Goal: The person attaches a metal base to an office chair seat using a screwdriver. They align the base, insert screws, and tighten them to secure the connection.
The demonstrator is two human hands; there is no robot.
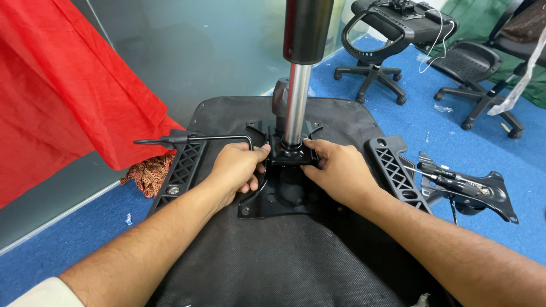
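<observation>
The left hand [238,167] curls around the left edge of a black metal mechanism plate [278,190], fingers bent and pressed against its raised housing, thumb tip touching the collar at the foot of a gas-lift cylinder [297,102]. The right hand [337,170] mirrors it on the other side, fingers closed against the plate's right edge, thumb reaching in toward the same collar. Both hands grip the plate rather than the cylinder, which stands upright between them, its chrome shaft rising into a thicker black sleeve at the top of the view. The plate lies in the middle of an upturned black chair seat [273,261] resting on blue carpet [74,233]. A thin black lever [193,138] runs leftward from the plate, past the left latticed armrest bracket [183,170]; a matching bracket [393,170] sits at the seat's right side. Just beyond that, on the carpet, lies a second mechanism plate [475,193]. A red cloth [62,85] hangs at the left, and several office chairs [381,40] stand well apart at the upper right.
</observation>
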